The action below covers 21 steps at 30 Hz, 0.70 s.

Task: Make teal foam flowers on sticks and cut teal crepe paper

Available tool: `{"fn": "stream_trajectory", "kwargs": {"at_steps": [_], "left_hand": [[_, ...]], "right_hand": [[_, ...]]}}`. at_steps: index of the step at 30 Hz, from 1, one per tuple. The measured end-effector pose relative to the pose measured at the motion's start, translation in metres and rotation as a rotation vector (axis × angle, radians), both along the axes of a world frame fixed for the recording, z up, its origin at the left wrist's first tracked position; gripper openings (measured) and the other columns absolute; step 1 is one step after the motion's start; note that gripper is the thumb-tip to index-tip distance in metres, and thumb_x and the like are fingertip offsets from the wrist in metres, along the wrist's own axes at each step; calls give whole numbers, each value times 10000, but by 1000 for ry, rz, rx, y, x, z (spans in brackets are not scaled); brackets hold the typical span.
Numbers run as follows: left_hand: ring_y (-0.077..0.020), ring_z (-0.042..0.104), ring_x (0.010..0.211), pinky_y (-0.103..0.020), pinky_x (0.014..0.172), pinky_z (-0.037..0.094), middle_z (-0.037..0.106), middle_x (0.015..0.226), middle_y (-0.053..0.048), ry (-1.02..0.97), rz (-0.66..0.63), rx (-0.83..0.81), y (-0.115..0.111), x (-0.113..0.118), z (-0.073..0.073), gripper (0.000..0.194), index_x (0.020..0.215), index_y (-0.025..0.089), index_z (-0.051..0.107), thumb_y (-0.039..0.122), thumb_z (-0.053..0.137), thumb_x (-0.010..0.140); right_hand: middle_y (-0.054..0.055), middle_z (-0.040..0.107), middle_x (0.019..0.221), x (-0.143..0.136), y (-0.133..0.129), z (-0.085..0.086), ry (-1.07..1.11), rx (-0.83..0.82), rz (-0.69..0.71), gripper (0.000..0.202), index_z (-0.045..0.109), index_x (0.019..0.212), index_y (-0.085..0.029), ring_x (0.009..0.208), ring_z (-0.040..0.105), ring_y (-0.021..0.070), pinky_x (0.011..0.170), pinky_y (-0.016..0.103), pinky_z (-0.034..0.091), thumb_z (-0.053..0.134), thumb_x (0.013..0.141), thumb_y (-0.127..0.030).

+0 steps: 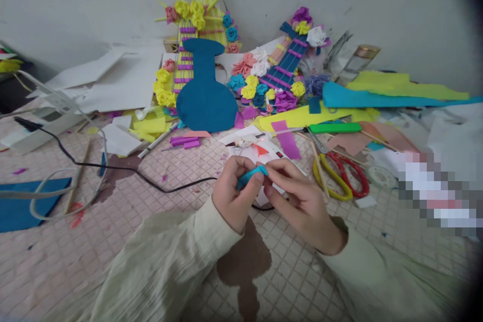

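Observation:
Between my two hands is a small folded strip of turquoise crepe paper [247, 177]. My left hand [236, 193] wraps round it, with the thumb pressed along its upper side. The fingertips of my right hand [298, 198] pinch its right end. Just beyond my hands lies a white power strip [279, 155] with a red switch, partly hidden by my fingers. A dark blue guitar-shaped cutout [207, 103] stands upright behind it, leaning on a yellow paper guitar [184, 60].
Scissors [339, 173] with yellow and red handles and a green box cutter [334, 128] lie to the right. A black cable [139, 176] crosses the table from the left. A small guitar [287, 65] with paper flowers, and yellow and blue paper sheets [377, 95], line the back.

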<state>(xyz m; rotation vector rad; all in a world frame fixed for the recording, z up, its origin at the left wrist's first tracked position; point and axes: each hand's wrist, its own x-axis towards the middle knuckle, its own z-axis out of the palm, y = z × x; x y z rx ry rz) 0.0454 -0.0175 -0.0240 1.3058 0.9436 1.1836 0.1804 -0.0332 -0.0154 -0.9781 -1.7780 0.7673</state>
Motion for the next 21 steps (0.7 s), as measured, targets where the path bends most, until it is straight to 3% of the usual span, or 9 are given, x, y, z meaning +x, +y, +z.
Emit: {"fn": "stream_trajectory", "kwargs": {"at_steps": [16, 21], "left_hand": [[-43, 411, 432, -210, 447, 365, 456, 613, 64, -52, -14, -44, 2, 2, -6, 136, 821, 187, 419, 295, 499, 800], [-39, 386, 435, -214, 461, 362, 453, 641, 67, -78, -33, -122, 0, 4, -1, 79, 851, 190, 388, 180, 423, 781]], "right_hand": [[65, 493, 970, 2, 6, -8, -129, 204, -33, 451, 531, 1154, -214, 891, 507, 155, 740, 303, 447, 438, 763, -8], [71, 495, 998, 3, 8, -11, -174, 235, -33, 480, 497, 1187, -224, 920, 513, 163, 769, 323, 446, 428, 765, -6]]}}
